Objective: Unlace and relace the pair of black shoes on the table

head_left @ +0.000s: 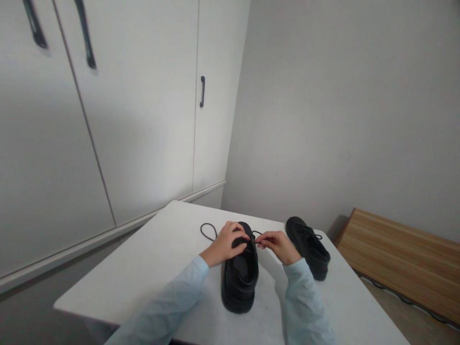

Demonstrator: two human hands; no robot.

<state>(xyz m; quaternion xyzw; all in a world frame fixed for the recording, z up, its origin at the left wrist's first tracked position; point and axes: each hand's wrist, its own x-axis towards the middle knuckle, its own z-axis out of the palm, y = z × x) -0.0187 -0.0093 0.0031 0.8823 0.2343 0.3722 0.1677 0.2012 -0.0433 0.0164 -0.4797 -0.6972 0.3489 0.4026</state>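
A black lace-up shoe (240, 286) stands on the white table, heel toward me and toe pointing away. My left hand (227, 242) reaches over its upper from the left, thumb and fingers curved around the front of the shoe's opening. On the other side, my right hand (276, 243) pinches a black shoelace between thumb and fingertips, close to the eyelets. A loose shoelace loop (206, 224) lies on the table left of the toe. Both hands partly cover the lacing. The matching black shoe (309, 248) stands to the right, its laces in place.
The white table (151, 268) has its far corner near a white cabinet (143, 120) with dark handles. A grey wall (341, 105) rises behind. Right of the table is a wood-grain panel (402, 258), with a dark cable (406, 300) along its lower edge.
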